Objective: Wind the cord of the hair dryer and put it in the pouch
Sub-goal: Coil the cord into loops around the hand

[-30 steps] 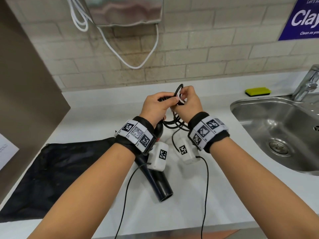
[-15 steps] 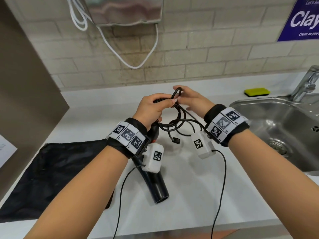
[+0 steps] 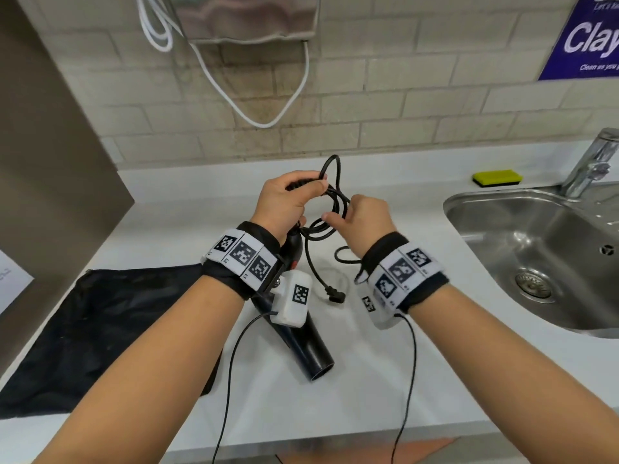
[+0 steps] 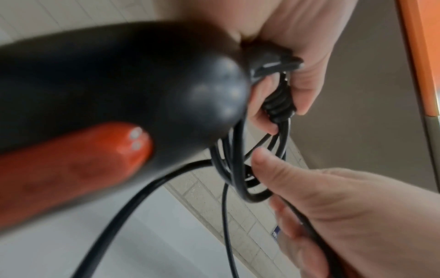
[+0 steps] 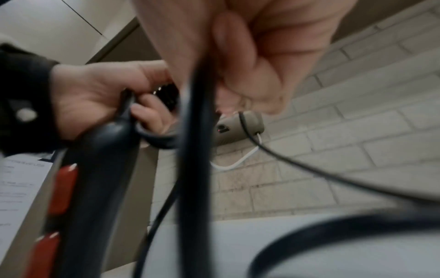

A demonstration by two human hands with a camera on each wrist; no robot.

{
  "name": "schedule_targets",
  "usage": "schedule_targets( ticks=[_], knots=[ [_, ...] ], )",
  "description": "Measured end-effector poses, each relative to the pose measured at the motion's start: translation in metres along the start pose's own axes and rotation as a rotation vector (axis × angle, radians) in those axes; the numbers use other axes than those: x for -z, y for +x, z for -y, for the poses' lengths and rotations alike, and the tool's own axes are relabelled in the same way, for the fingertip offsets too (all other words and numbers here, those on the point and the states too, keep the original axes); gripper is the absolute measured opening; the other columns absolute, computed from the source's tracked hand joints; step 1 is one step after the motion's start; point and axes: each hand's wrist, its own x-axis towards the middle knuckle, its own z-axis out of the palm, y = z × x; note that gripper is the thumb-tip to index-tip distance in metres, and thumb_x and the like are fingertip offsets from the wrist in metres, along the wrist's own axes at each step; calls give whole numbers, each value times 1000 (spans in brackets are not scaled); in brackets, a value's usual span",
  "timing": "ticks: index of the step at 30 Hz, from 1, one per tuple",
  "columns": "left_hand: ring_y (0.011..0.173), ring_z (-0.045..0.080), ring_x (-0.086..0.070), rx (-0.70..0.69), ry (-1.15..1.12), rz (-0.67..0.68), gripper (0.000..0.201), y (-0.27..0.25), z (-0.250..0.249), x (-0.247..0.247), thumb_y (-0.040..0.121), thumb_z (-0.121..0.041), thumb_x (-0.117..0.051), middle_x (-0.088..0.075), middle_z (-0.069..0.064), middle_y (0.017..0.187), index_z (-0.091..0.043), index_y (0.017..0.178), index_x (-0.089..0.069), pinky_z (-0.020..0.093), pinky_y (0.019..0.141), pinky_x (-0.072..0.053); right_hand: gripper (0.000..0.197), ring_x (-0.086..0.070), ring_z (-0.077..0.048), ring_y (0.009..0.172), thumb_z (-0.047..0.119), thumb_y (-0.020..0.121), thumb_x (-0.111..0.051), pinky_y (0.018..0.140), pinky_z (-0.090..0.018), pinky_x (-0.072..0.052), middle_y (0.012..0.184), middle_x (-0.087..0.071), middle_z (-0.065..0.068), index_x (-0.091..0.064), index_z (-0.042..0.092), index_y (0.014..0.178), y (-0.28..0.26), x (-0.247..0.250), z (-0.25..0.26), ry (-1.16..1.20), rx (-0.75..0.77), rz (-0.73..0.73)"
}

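Left hand (image 3: 288, 202): my fingers are curled round the cord (image 3: 335, 199) coils at the hair dryer (image 3: 301, 336) handle.
Right hand (image 3: 365, 222): I pinch the cord loops — just at 3 o'clock of the left.
Pouch (image 3: 100, 329): flat on the worktop (image 3: 351, 380), 9 o'clock of the dryer — nozzle resting on the worktop.

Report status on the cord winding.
Left hand grips cord loops. Right hand pinches next loop. Plug loose on counter; pouch waiting left.
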Motion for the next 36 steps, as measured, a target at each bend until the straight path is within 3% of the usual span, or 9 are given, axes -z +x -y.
schedule_targets(
  ticks=[6, 9, 11, 14, 16, 19, 21, 31, 36],
  knots=[
    [40, 10, -29, -11, 22, 43, 11, -4, 0, 0, 83, -8, -67, -69, -5, 69, -18, 85, -70, 20, 37, -29, 29, -58, -23, 74, 18, 84, -62, 48, -35, -56, 83, -45, 0, -39, 11, 101, -5, 4, 2, 672, -181, 56],
    [41, 10, -28, 11, 33, 70, 12, -3, -1, 2, 83, -7, -66, -67, -7, 64, -18, 82, -70, 19, 38, -27, 22, -52, -16, 76, 6, 86, -50, 54, -32, -52, 88, -47, 6, -42, 15, 103, 12, 22, -5, 637, -100, -114],
    [42, 9, -29, 24, 37, 101, 13, -4, -2, 4, 83, -5, -65, -67, -5, 67, -18, 81, -69, 19, 38, -26, 27, -51, -12, 88, 5, 89, -45, 73, -26, -45, 106, -54, 4, -47, 17, 114, 24, 31, -10, 623, 18, -160],
    [42, 8, -28, 33, 45, 133, 13, -6, -4, 8, 84, -4, -63, -68, -3, 75, -16, 81, -69, 18, 38, -25, 38, -41, -8, 117, 17, 100, -32, 88, -7, -33, 134, -48, -3, -37, 19, 137, 34, 35, -9, 576, 145, 66],
    [42, 8, -28, 34, 48, 135, 13, -6, -5, 9, 85, -4, -62, -69, -2, 76, -15, 81, -68, 18, 39, -24, 39, -49, -12, 112, 24, 102, -22, 89, -10, -36, 125, -56, -6, -41, 17, 135, 36, 30, -1, 609, 167, 168],
    [41, 8, -27, 29, 41, 116, 14, -6, -5, 8, 84, -4, -63, -63, -3, 64, -16, 79, -67, 19, 40, -22, 41, -58, -16, 60, 27, 102, -23, 60, -22, -49, 74, -67, 1, -61, 13, 109, 39, 21, 9, 827, 10, 193],
    [40, 8, -28, 23, 39, 100, 14, -6, -5, 10, 84, -4, -63, -60, -7, 57, -17, 79, -67, 18, 39, -23, 33, -50, -14, 43, 24, 100, -32, 48, -24, -44, 65, -65, 9, -63, 17, 95, 40, 18, 7, 825, -69, 264],
    [39, 6, -31, -9, 43, 93, 19, -4, -1, 7, 84, -7, -66, -61, -9, 63, -25, 88, -69, 18, 39, -28, 35, -58, -16, 64, 3, 94, -40, 41, -21, -44, 106, -62, 15, -59, 29, 106, 23, 9, -15, 472, 26, 711],
    [40, 8, -28, 2, 5, 85, 15, -5, -3, 7, 85, -8, -66, -64, -10, 61, -22, 89, -69, 18, 38, -28, 34, -47, -13, 58, 0, 95, -36, 53, -24, -48, 70, -52, 2, -60, 21, 81, 27, 8, -19, 424, -24, 623]
  ],
)
